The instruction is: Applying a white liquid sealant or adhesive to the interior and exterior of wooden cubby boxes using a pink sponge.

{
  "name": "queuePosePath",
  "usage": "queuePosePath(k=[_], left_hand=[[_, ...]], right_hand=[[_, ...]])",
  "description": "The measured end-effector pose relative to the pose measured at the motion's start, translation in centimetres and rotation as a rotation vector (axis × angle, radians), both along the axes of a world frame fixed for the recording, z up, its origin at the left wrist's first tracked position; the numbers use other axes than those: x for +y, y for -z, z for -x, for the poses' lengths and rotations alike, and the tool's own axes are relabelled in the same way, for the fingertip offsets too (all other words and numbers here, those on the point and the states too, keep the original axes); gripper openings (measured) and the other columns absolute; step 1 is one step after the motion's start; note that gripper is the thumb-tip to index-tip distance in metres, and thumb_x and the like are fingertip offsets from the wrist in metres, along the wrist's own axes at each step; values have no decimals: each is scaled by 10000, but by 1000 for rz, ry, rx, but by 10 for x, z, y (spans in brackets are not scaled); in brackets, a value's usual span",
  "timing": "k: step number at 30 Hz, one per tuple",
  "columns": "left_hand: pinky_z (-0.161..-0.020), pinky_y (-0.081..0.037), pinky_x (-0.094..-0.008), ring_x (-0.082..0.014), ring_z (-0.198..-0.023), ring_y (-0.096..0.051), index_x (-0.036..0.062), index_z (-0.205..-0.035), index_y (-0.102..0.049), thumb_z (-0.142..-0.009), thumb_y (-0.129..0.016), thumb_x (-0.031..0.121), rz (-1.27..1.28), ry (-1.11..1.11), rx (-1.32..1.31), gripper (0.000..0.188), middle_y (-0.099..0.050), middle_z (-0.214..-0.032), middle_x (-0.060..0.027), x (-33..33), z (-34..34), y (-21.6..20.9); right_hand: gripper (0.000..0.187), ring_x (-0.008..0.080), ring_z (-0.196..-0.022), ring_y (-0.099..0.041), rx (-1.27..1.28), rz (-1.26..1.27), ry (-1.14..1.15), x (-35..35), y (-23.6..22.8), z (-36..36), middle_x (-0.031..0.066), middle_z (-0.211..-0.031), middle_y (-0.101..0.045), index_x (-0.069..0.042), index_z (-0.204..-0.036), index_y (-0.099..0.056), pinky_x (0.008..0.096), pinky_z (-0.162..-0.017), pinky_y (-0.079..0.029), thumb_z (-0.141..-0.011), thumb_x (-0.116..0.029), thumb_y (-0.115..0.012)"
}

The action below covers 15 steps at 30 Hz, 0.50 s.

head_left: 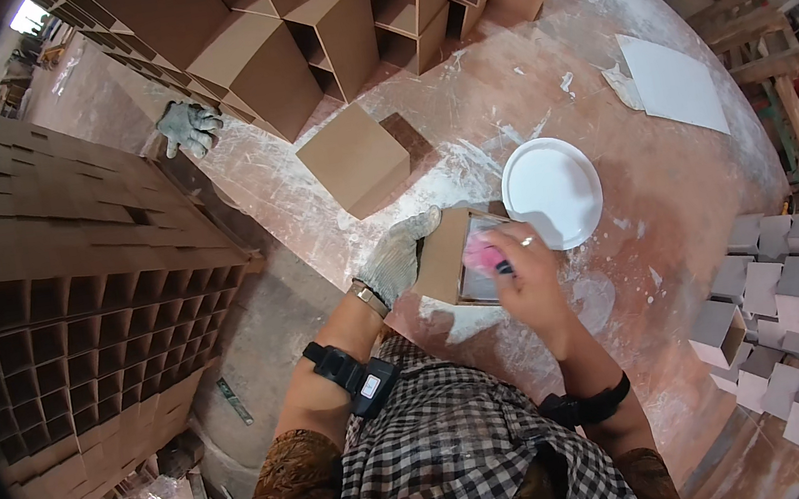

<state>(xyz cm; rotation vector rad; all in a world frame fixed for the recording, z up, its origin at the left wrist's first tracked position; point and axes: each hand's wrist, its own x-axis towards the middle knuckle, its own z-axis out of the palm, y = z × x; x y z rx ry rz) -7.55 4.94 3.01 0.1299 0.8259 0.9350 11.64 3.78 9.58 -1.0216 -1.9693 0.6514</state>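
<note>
My left hand (396, 256), in a grey work glove, is closed on the left side of a small brown cardboard box (436, 263) on the table. The box's face toward my right hand shows a pale grey-white surface with a brown rim. My bare right hand (532, 277) is closed around a pink sponge (483, 253) and holds it against that pale face. A small dark bit shows by the fingers; what it is cannot be made out. Just beyond my right hand sits a round white tray (559, 236) with a raised rim.
Another closed brown box (353, 161) stands farther off, before stacked open cardboard boxes (271, 80). A loose glove (190, 127) lies at the table's left edge. More box stacks (31, 288) rise at left. A white sheet (673, 84) and grey-white boxes (779, 295) are at right.
</note>
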Motion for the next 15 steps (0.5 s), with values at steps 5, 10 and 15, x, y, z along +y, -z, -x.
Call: queuePosePath(k=[5, 10, 15], left_hand=[[-757, -501, -280, -167, -853, -574, -12, -1061, -579, -880, -556, 186, 16, -25, 8, 269, -600, -980, -87, 2, 11, 22], [-731, -500, -286, -168, -830, -571, -15, -1050, -584, -877, -563, 207, -1, 43, -16, 282, -600, -974, -87, 11, 8, 14], [-766, -483, -281, -155, -823, -565, -10, -1049, -585, -869, -579, 237, -44, 65, 52, 305, -600, -977, -73, 11, 11, 19]], right_hand=[[451, 294, -801, -516, -247, -5, -232, -11, -14, 9, 91, -920, -561, -39, -972, -588, 393, -686, -408, -530, 28, -529], [349, 229, -814, -486, -423, -107, -428, -10, -25, 1, 27, -925, -562, -91, -954, -597, 354, -713, -373, -615, -18, -554], [281, 202, -815, -495, -574, -140, -525, -7, -24, -35, 2, -936, -569, -99, -931, -601, 337, -701, -368, -651, -95, -592]])
